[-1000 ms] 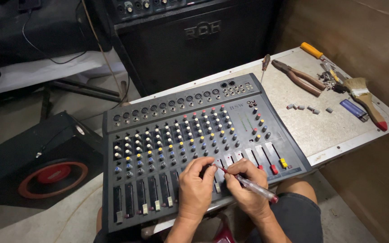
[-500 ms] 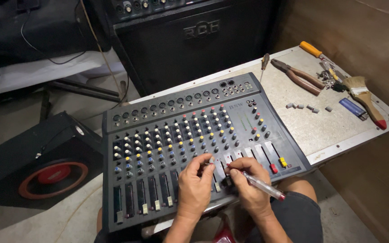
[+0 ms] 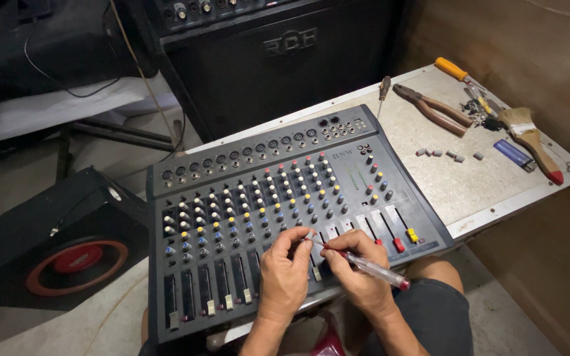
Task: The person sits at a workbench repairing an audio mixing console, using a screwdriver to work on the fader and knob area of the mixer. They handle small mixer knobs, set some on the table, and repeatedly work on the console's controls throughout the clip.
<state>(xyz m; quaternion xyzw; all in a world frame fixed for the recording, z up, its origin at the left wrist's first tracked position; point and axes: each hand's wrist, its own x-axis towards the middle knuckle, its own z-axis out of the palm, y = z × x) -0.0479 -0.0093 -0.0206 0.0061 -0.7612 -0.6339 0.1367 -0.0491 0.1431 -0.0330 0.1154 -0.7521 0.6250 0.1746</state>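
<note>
Large black amplifier cabinet (image 3: 278, 59) behind; grey mixing console (image 3: 285, 211) across the lap and bench edge. Left hand (image 3: 284, 273) resting on the fader section, fingers curled, fingertips pressed to the panel. Right hand (image 3: 357, 270) pinching a clear-handled screwdriver (image 3: 364, 264), tip at the faders. Pliers (image 3: 433, 109), brush (image 3: 529, 138) well apart.

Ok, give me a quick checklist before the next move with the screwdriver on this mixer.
1. Screwdriver gripped in right hand: ok.
2. Tip on the fader row: cannot tell, fingers cover it.
3. Left hand resting on the mixer beside the tip: ok.
4. Mixer lying fully on the board: not ok, its near edge overhangs by the lap.
5. Small grey caps lying together, away from the edge: ok.
6. Pliers on the board: ok.
</note>
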